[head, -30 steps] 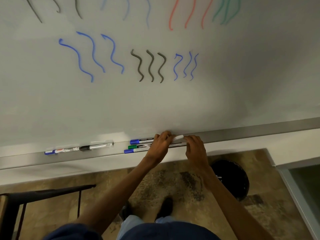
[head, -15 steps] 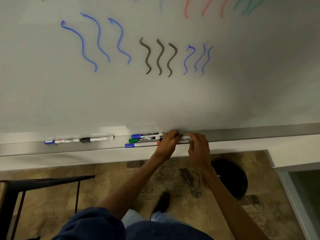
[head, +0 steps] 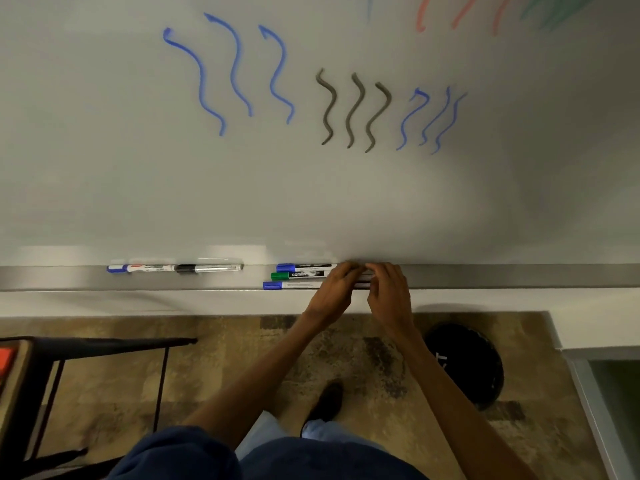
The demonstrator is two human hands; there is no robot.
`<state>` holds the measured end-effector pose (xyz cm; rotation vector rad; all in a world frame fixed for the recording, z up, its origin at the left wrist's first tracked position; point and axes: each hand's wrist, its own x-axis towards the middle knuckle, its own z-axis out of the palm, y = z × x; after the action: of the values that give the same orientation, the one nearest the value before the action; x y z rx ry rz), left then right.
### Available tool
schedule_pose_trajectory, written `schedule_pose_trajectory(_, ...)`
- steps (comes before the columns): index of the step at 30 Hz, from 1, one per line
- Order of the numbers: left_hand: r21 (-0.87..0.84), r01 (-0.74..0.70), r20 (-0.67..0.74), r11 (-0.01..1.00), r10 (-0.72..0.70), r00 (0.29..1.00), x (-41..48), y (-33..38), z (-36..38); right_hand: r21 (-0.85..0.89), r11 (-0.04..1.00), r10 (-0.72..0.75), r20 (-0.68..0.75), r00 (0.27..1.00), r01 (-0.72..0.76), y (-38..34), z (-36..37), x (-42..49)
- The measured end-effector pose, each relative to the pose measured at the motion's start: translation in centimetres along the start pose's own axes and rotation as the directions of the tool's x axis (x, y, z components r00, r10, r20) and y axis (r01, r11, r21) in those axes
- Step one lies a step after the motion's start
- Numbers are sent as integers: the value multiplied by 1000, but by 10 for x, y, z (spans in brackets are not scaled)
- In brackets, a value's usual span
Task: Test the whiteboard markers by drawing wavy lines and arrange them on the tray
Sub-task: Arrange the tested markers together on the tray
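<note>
The whiteboard (head: 311, 202) carries wavy lines in blue, grey, red and green. Along its foot runs the metal tray (head: 502, 275). Three markers lie side by side on it: a blue-capped one (head: 304, 267) at the back, a green-capped one (head: 298, 275) in the middle, and another blue-capped one (head: 287, 285) in front. My left hand (head: 334, 289) and my right hand (head: 389, 292) sit close together at the right ends of these markers, fingers curled over a marker (head: 362, 282) that shows only in the gap between them. Its colour is hidden.
Further left on the tray lie a blue-capped marker (head: 142, 268) and a black-capped marker (head: 207, 268), end to end. Below are a black round bin (head: 467, 365), a dark-framed piece of furniture (head: 104, 344) at the left, my shoe (head: 329, 400) and a door frame (head: 595, 393).
My hands have drawn closer together on the tray. The white marker seen between them a second ago now lies low among the grouped markers, mostly covered by my fingers.
</note>
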<state>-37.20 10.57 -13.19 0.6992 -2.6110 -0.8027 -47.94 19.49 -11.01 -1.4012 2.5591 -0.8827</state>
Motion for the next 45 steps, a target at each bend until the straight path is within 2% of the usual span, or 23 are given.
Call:
schedule_pose_trajectory(4, -10, 126, -159, 992, -126, 979, -29, -19, -35, 59, 997, -40, -1, 999, 40, -20, 14, 5)
schedule_pose_trajectory(13, 90, 414, -408, 906, -346, 845, -111, -112, -146, 202, 940, -298, 95, 950, 275, -119, 72, 10)
schedule_pose_trajectory(20, 219, 583, -366, 782, -488, 792, -157, -181, -209, 226, 890, -441, 200, 875, 397, -210, 128, 2)
schedule_pose_trajectory(26, 320, 527, -225, 787, -478, 849, -171, -223, -233, 115, 908, -419, 262, 869, 403, -247, 168, 2)
schedule_pose_trajectory(34, 337, 466, -140, 818, -446, 884, -176, -246, -241, 5, 936, -341, 250, 906, 351, -258, 184, -1)
schedule_pose_trajectory(40, 353, 382, -95, 854, -374, 923, -180, -252, -246, -23, 949, -298, 259, 919, 315, -261, 188, -3)
schedule_pose_trajectory(45, 323, 368, -143, 872, -340, 930, -186, -238, -246, -9, 935, -347, 200, 916, 356, -251, 173, -5)
